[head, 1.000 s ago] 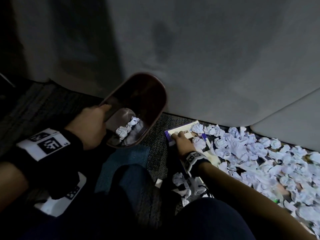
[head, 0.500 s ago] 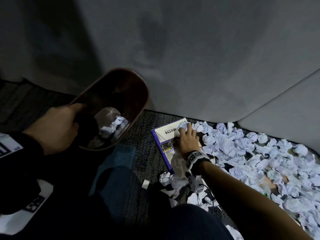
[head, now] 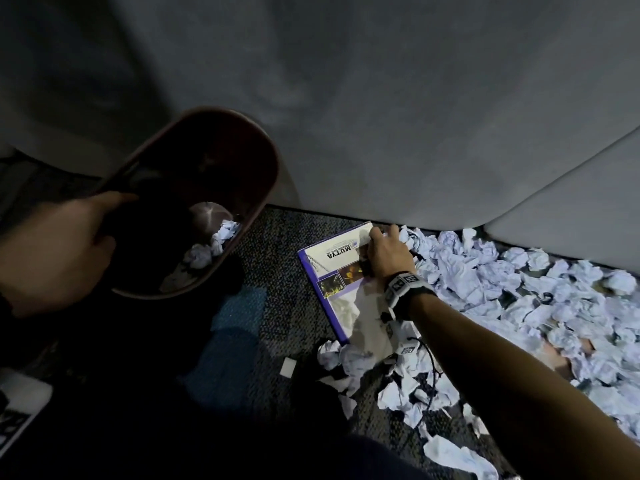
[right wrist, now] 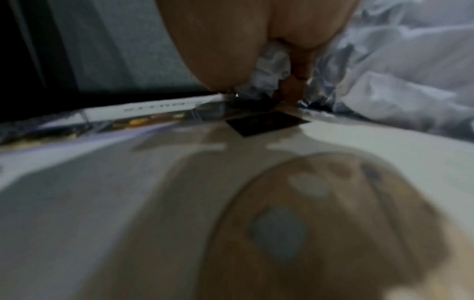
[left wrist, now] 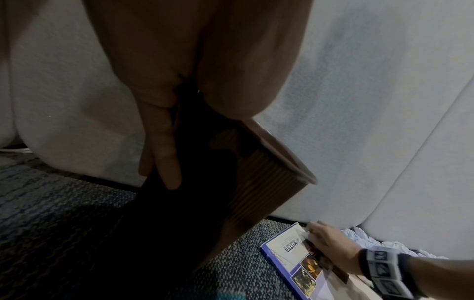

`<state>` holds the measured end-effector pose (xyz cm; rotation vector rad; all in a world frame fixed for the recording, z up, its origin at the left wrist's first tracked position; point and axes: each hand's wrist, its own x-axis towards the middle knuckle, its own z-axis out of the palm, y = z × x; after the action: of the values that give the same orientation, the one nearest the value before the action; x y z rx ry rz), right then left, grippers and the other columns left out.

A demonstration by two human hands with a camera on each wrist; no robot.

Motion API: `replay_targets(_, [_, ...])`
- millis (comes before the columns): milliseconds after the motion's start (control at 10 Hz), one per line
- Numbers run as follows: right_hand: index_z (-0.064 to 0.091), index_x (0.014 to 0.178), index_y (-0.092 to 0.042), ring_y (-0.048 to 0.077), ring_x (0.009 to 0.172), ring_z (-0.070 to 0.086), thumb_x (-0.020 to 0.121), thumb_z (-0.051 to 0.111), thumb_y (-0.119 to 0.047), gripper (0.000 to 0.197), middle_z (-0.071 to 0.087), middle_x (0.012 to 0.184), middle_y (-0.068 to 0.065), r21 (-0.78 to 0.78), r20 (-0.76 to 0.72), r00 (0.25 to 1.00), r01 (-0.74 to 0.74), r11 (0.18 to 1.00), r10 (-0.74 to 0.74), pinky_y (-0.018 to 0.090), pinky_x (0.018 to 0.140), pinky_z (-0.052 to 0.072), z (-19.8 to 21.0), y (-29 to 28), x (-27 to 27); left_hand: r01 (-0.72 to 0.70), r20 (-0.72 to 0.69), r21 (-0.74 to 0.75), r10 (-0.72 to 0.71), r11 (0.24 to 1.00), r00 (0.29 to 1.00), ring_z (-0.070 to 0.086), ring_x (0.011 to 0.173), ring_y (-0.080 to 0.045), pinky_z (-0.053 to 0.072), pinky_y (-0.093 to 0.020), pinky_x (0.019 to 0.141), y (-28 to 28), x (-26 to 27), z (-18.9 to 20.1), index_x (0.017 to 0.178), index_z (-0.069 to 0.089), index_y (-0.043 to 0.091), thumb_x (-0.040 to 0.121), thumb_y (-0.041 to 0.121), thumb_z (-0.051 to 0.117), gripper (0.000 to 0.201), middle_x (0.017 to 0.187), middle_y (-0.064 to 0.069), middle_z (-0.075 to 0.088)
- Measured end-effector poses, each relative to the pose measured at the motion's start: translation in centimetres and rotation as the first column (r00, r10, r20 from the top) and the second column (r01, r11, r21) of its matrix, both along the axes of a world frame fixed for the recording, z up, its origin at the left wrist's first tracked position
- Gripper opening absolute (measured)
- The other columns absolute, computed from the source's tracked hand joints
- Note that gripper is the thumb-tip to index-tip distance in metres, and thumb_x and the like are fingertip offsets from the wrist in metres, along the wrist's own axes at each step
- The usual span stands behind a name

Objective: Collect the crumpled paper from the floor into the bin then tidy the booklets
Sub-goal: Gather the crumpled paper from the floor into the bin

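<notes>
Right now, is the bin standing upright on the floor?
No, the left hand holds the bin by its rim, tilted, with its opening facing the camera.

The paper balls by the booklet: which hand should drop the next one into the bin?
Probably the right hand: it already grips a paper ball over the booklet, while the left hand holds the bin tilted toward it.

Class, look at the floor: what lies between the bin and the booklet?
Only bare carpet. In the head view, no crumpled paper lies between the bin and the booklet; the left wrist view shows the same strip.
</notes>
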<state>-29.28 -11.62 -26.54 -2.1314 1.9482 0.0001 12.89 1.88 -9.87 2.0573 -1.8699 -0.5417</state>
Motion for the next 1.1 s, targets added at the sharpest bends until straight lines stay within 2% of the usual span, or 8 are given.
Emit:
replay_targets(100, [0.052,0.112,-0.012,0.043,0.084,0.061,0.095,0.044,-0.020,0.021,0.045,0.119,0.019,-0.053,0.043,0.995,0.096,0.994,-0.094,0.043,0.066,0.046,1.7,0.7,-1.3,-0.009,0.013,-0.021,0.010,1.000,1.000,0.059,0.108,-0.037,0.046,-0.049,0.095,-0.1,0.9,-1.2,0.119,0.038,0.066,0.073,-0.003,0.052,0.085,0.121,-0.018,0.062])
replay_targets(400, [0.054,0.108,-0.010,0.047,0.078,0.059,0.094,0.044,-0.019,0.020,0.034,0.132,0.026,-0.126,0.127,0.939,0.336,0.933,-0.321,0.048,0.072,0.051,2.5,-0.6,-3.6,-0.018,0.070,-0.065,0.023,0.998,0.997,0.056,0.113,-0.038,0.043,-0.052,0.098,-0.3,1.3,-2.9,0.125,0.036,0.062,0.069,0.000,0.050,0.085,0.125,-0.014,0.060])
replay_targets(500, [0.054,0.112,-0.011,0.047,0.079,0.060,0.092,0.045,-0.013,0.022,0.026,0.142,0.026,-0.090,0.098,0.922,0.384,0.919,-0.376,0.044,0.071,0.047,2.5,-0.3,-3.9,0.006,0.129,-0.085,0.005,0.996,0.992,0.061,0.083,-0.045,0.049,-0.046,0.069,-0.3,-1.3,-0.7,0.122,0.054,0.034,0.072,-0.008,0.054,0.065,0.095,-0.024,0.066])
replay_targets(600, [0.056,0.109,-0.010,0.045,0.078,0.059,0.095,0.046,-0.019,0.019,0.027,0.143,0.027,-0.201,0.130,0.910,0.412,0.889,-0.393,0.039,0.066,0.043,3.4,-0.6,-5.4,-0.027,0.213,-0.080,0.044,0.996,0.976,0.059,0.076,-0.042,0.041,-0.039,0.062,0.0,-1.4,-0.7,0.124,0.055,0.013,0.071,-0.007,0.059,0.057,0.084,-0.021,0.063])
replay_targets(700, [0.056,0.112,-0.010,0.049,0.089,0.057,0.095,0.044,-0.020,0.023,0.032,0.136,0.031,-0.096,0.117,0.868,0.494,0.864,-0.483,0.043,0.077,0.044,3.4,-1.0,-7.6,0.007,0.285,-0.036,0.003,0.999,0.959,0.060,0.077,-0.048,0.047,-0.042,0.061,-0.4,-0.6,-0.7,0.125,0.055,0.013,0.066,-0.004,0.061,0.062,0.088,-0.024,0.063])
replay_targets(800, [0.055,0.121,-0.017,0.050,0.105,0.052,0.096,0.040,-0.025,0.029,0.040,0.126,0.028,0.077,0.140,0.844,0.512,0.856,-0.518,0.042,0.092,0.042,2.3,-2.4,-8.1,0.088,0.325,-0.020,-0.077,0.996,0.943,0.060,0.069,-0.056,0.049,-0.041,0.054,-1.0,-1.7,0.7,0.112,0.060,-0.006,0.057,-0.021,0.064,0.057,0.084,-0.019,0.067])
replay_targets(900, [0.057,0.119,-0.020,0.048,0.107,0.052,0.096,0.042,-0.029,0.029,0.040,0.128,0.027,0.116,0.167,0.846,0.494,0.862,-0.507,0.042,0.094,0.042,1.6,-3.2,-6.8,0.014,0.285,-0.012,-0.010,1.000,0.959,0.055,0.077,-0.051,0.048,-0.055,0.069,-1.0,-2.5,0.9,0.120,0.056,-0.003,0.067,-0.018,0.059,0.055,0.093,-0.021,0.064])
replay_targets(1100, [0.063,0.107,-0.002,0.045,0.101,0.054,0.091,0.048,-0.015,0.025,0.052,0.113,0.030,-0.004,0.275,0.849,0.470,0.883,-0.451,0.041,0.085,0.044,1.5,-1.9,-7.2,-0.010,0.265,-0.066,0.027,0.998,0.964,0.059,0.074,-0.043,0.050,-0.051,0.067,0.0,-4.0,1.7,0.119,0.059,0.002,0.068,-0.017,0.060,0.054,0.086,-0.026,0.067])
